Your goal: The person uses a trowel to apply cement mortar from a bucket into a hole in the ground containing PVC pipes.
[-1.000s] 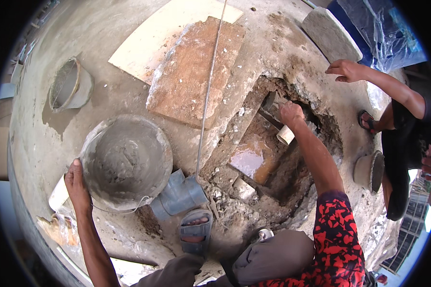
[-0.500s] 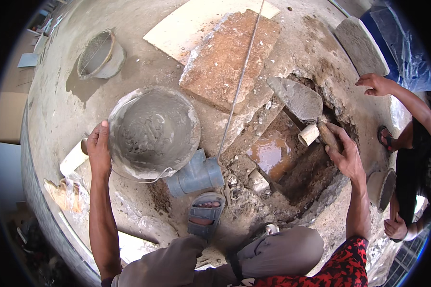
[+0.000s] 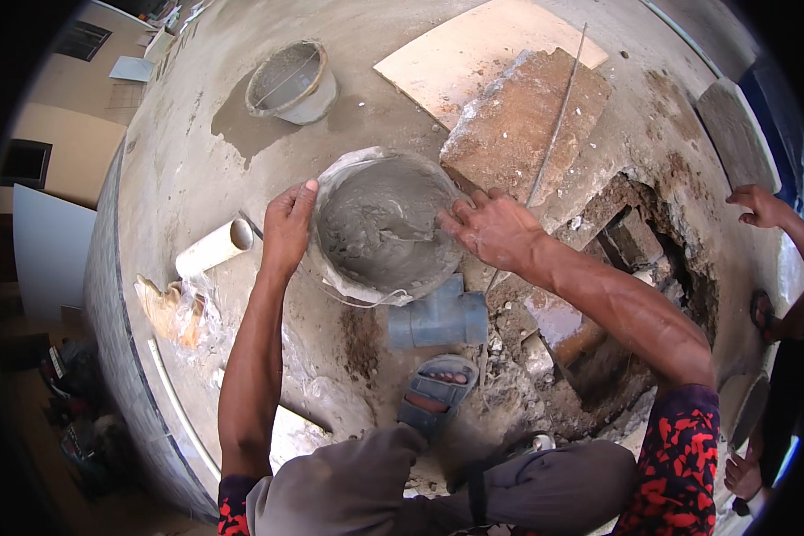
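Observation:
A bucket of wet grey mortar stands on the ground in front of me. My left hand is closed on its left rim. At the opposite rim, my right hand is closed around the handle of a trowel, which the fingers mostly hide. The trowel's blade lies in the mortar and is coated with it, so its outline is hard to make out. Just below the bucket lies a blue-grey pipe tee, close to my sandalled foot.
To the right is a dug pit with broken edges and muddy water. Beyond lie a rough slab, a thin rod and a pale board. A second bucket and a white pipe are left. Another person's hand shows at right.
My right hand has swung left from the pit to the bucket, bringing the trowel into the mortar. The left hand stays at the rim. The whole view has shifted, moving the scene rightward.

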The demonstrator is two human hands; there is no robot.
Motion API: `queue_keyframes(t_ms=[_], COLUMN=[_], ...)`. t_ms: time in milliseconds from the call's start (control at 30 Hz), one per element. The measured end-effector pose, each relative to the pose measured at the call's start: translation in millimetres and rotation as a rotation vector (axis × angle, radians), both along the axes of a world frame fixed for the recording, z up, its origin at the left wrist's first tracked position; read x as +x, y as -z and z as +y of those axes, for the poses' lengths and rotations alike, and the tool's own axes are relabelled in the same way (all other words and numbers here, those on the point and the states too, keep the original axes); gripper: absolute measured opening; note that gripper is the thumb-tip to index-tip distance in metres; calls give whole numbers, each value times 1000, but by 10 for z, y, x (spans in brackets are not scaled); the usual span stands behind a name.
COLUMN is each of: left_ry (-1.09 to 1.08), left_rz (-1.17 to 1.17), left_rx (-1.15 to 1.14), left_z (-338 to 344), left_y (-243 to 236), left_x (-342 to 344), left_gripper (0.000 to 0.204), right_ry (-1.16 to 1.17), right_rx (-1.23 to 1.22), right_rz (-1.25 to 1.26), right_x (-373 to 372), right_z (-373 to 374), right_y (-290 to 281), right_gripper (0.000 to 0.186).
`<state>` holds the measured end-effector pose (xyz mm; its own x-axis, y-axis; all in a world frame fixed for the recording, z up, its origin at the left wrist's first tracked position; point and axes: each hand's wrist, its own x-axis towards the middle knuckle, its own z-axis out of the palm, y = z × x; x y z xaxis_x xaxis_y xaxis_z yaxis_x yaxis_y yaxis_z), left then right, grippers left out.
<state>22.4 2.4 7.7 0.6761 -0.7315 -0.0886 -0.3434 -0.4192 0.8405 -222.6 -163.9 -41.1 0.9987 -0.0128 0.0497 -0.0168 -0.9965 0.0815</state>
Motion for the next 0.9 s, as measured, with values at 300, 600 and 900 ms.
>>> queue_keyframes(t_ms=[300,600,900], left_ry=[29,202,178], left_rz=[79,-242,-197], left_rx=[-25,-109,33], left_z=[77,91,14], left_y=[-89,100,-94], left_x=[215,53,246], left_gripper=[37,37,38], right_ry=[88,831,190], right_rx=[692,2492,877], right_rz=[-34,94,343], right_x=[-71,484,143], right_z=[-21,1011,390], right_y=[-104,-326,-43], right_gripper=[40,41,44])
